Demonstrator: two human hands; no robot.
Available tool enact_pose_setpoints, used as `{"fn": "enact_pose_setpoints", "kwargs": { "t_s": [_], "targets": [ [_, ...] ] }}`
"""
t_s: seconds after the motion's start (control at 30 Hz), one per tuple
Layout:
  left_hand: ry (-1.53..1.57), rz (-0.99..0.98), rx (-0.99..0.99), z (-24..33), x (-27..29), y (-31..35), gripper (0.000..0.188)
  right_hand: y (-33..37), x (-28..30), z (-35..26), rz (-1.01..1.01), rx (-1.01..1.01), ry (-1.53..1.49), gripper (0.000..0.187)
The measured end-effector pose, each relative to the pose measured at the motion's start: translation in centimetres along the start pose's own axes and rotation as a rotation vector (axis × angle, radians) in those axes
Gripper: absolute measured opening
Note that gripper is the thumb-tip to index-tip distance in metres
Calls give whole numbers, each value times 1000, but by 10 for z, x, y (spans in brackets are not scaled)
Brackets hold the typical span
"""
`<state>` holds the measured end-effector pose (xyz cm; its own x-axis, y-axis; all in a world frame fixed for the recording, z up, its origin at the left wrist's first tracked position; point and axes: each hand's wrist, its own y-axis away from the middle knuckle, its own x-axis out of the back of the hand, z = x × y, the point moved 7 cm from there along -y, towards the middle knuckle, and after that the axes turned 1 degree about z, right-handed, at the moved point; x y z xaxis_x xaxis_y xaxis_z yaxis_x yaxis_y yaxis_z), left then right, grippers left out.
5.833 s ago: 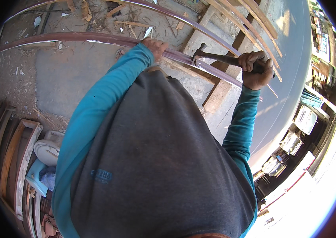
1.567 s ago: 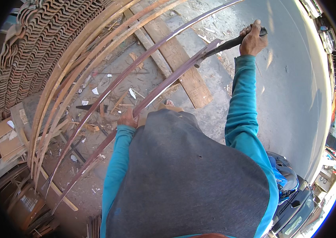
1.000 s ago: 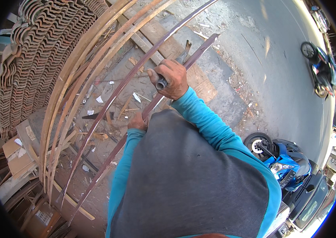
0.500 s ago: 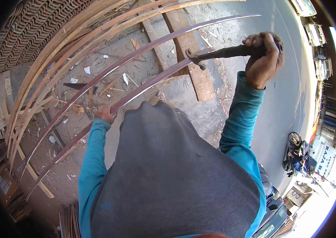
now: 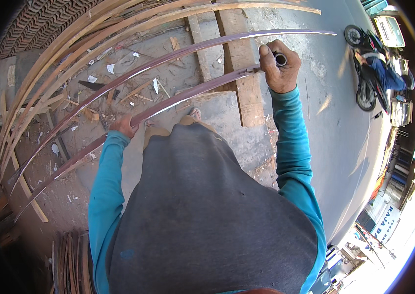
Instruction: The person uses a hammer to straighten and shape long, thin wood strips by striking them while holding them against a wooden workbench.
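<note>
My left hand (image 5: 124, 126) is closed around a long reddish-purple wooden strip (image 5: 183, 97) with a pale edge. The strip slopes from lower left up toward the right. My right hand (image 5: 281, 67) grips a claw hammer (image 5: 280, 60), whose dark hollow handle end faces up out of the fist. The hammer's head is mostly hidden beside the hand, at the strip's far right end; whether it touches cannot be seen. Farther off, a second purple strip (image 5: 168, 56) runs alongside, apart from both hands.
Long bare wooden strips (image 5: 85, 46) lie beyond, near stacked roof tiles (image 5: 40, 24). Thick planks (image 5: 246, 93) lie under the strips' right part. Scraps and offcuts litter the ground at left. On the road at right, a person rides a motorcycle (image 5: 369, 68). More lumber (image 5: 70, 259) stands lower left.
The hammer has swung from lying sideways, head visible, to handle end up. My right hand has moved left to the strip's end. A motorcycle with a rider has come into view.
</note>
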<state>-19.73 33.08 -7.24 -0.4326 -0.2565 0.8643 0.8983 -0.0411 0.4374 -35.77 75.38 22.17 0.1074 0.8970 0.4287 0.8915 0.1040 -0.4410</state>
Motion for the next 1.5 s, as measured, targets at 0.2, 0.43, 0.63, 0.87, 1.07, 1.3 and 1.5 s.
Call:
{"fn": "enact_pose_setpoints", "kwargs": {
  "t_s": [0.2,0.43,0.63,0.87,1.07,1.3,1.5],
  "targets": [
    [35,26,15,-12,-16,1,45,0,11,3,-11,47,-233,25],
    [0,28,34,-3,-9,-6,44,-26,131,102,360,-269,-721,22],
    [3,89,70,1,-9,6,39,-38,70,48,286,-195,-449,28],
    [-79,68,74,3,-6,-7,44,23,249,202,834,-458,-783,25],
    [-90,118,-111,55,30,6,59,59,199,148,805,-357,-854,28],
    [424,545,-568,240,82,0,55,61,115,88,597,-310,-1034,31],
    [332,515,-605,225,39,-18,30,68,108,75,584,-277,-1055,32]
  ]
}}
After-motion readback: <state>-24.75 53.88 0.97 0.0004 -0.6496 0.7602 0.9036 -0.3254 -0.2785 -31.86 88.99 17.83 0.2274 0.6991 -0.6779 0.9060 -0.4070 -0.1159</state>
